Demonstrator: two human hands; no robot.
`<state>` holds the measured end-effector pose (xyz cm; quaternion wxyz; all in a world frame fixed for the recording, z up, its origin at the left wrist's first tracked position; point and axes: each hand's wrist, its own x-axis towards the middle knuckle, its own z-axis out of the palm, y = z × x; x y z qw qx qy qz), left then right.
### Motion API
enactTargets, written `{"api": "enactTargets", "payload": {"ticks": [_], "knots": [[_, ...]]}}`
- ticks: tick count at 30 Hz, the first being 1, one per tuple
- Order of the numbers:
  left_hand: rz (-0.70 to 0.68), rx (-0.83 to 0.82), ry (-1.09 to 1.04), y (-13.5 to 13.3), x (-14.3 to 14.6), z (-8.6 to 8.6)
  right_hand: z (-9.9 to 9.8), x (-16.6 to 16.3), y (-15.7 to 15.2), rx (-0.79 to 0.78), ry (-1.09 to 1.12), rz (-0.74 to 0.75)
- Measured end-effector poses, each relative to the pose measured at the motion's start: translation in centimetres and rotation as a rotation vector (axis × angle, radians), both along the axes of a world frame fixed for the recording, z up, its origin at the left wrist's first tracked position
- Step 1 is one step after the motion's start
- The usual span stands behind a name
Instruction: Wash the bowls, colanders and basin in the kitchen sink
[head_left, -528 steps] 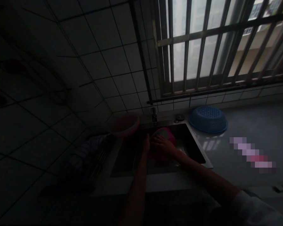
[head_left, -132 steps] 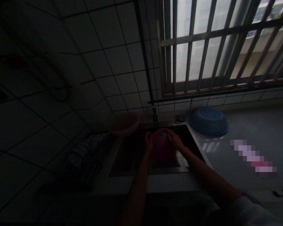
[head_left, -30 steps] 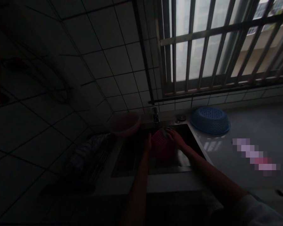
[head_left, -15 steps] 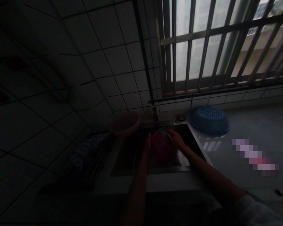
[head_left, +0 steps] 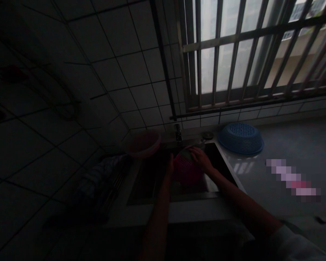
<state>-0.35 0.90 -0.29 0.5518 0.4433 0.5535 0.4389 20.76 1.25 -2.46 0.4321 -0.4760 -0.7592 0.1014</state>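
A pink perforated basket (head_left: 187,170) is tilted up inside the dark steel sink (head_left: 228,170), under the tap (head_left: 177,132). My left hand (head_left: 169,167) grips its left rim. My right hand (head_left: 201,158) rests on its upper right rim, fingers curled over the edge near a pale patch at the top. The scene is very dim, so I cannot make out the fingers in detail.
A blue perforated basket (head_left: 240,138) lies upside down on the grey counter (head_left: 288,145) right of the sink. A pinkish bowl (head_left: 143,143) stands at the sink's back left corner. A striped cloth (head_left: 97,177) lies left of it. A barred window (head_left: 247,54) is behind.
The pink basket has shifted slightly back toward the tap, and my right hand has slid a little along its top rim. My left hand has stayed on the left rim.
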Motion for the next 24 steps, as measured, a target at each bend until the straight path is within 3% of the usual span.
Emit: {"api": "enactTargets", "payload": {"ticks": [3,7,9,12,17,19,22,24], "knots": [[0.034,-0.022,0.187,-0.4,0.3,0.1,-1.6,1.2,1.4,-0.124,0.089,-0.072],[0.232,0.247,0.591,-1.2,0.4,0.5,-2.7,-0.8,0.7,-0.122,-0.008,0.028],[0.283,0.273,0.681,-1.4,0.2,0.6,-2.4,-2.3,-0.3,-0.098,-0.080,0.061],[0.298,0.117,0.657,-1.0,-0.4,0.7,-1.5,-4.5,-2.0,-0.028,-0.221,0.140],[0.303,-0.123,0.591,0.1,-1.5,0.8,-0.3,-6.0,-3.0,0.155,-0.380,0.456],[0.301,-0.128,0.506,0.1,-1.5,0.8,-0.3,-4.8,-2.3,0.103,-0.292,0.369],[0.300,-0.111,0.363,-0.2,-1.3,0.6,-0.7,-1.9,-0.7,-0.111,-0.060,0.055],[0.277,-0.072,0.280,-0.3,-1.1,0.3,-1.0,-0.7,0.0,-0.203,0.001,-0.029]]}}
